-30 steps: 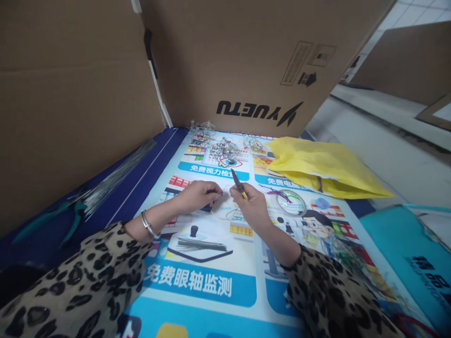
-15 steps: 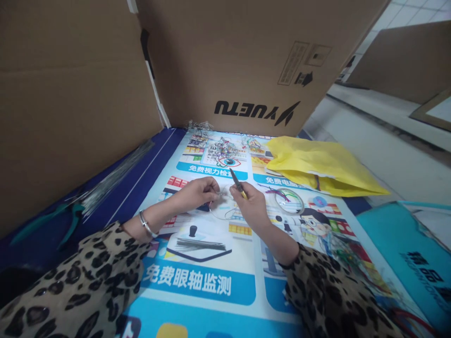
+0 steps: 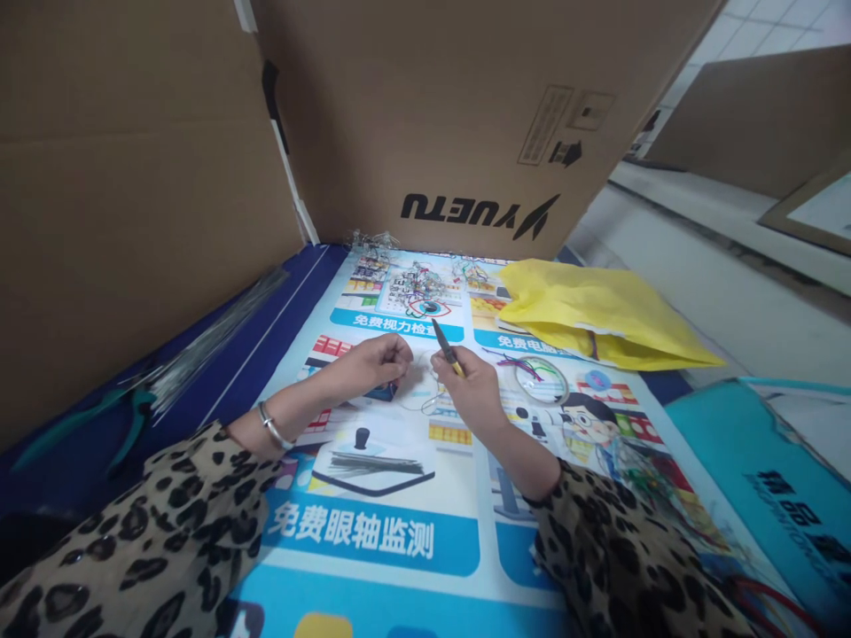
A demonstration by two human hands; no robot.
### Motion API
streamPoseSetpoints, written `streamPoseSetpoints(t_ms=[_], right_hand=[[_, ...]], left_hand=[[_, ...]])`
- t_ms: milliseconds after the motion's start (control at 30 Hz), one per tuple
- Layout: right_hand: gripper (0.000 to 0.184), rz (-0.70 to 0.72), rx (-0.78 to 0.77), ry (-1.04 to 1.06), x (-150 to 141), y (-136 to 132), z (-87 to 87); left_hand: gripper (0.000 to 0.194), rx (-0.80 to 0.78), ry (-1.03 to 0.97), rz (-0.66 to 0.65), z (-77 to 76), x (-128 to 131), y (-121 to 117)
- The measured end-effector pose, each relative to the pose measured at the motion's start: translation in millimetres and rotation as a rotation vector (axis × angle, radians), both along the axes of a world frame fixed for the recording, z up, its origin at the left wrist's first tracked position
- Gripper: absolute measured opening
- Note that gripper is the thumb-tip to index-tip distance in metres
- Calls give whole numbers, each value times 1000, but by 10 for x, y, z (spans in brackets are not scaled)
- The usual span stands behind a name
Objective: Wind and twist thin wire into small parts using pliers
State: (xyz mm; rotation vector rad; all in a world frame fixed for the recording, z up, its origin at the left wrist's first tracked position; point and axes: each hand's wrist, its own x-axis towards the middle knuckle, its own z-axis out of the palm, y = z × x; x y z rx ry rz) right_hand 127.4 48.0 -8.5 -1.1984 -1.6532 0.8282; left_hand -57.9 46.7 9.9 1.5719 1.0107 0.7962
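My left hand (image 3: 378, 365) is closed in a pinch at the middle of the printed sheet, on one end of a thin pale wire (image 3: 413, 408). The wire droops in a loose loop between my two hands. My right hand (image 3: 471, 383) is closed around a small pointed tool with a dark blade and a yellow handle (image 3: 447, 348), its tip aimed away from me. The right fingertips also meet near the wire, but whether they pinch it is too small to tell. Below my hands, a bundle of thin grey wires (image 3: 376, 464) lies on the sheet.
Teal-handled pliers (image 3: 136, 425) and a bundle of long wires (image 3: 213, 341) lie at left. Tangled wire pieces (image 3: 422, 282) sit farther back. A round clear dish (image 3: 542, 381) with coloured strands and a yellow pouch (image 3: 605, 310) are at right. Cardboard walls (image 3: 425, 106) stand behind.
Both hands stay nearly in place, still closed. The wire loop between them has shifted slightly and hangs a little differently. The whole view has moved slightly.
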Motion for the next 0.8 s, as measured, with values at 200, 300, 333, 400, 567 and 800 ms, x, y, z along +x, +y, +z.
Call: streamPoseSetpoints(t_ms=[200, 300, 333, 400, 567, 800], right_hand=[[19, 4, 23, -49, -5, -4, -11], [18, 21, 54, -60, -17, -3, -30], [18, 25, 63, -62, -19, -3, -35], [18, 33, 67, -65, -21, -2, -42], [17, 40, 73, -72, -16, 1, -46], [15, 56, 107, -121, -17, -4, -47]], left_hand=[[14, -81, 14, -6, 19, 36, -20], [16, -102, -22, -12, 7, 36, -18], [17, -102, -32, -8, 2, 35, -17], [18, -99, -49, 5, -7, 32, -15], [20, -91, -72, 25, -27, 26, -6], [20, -86, -94, 35, -32, 14, -4]])
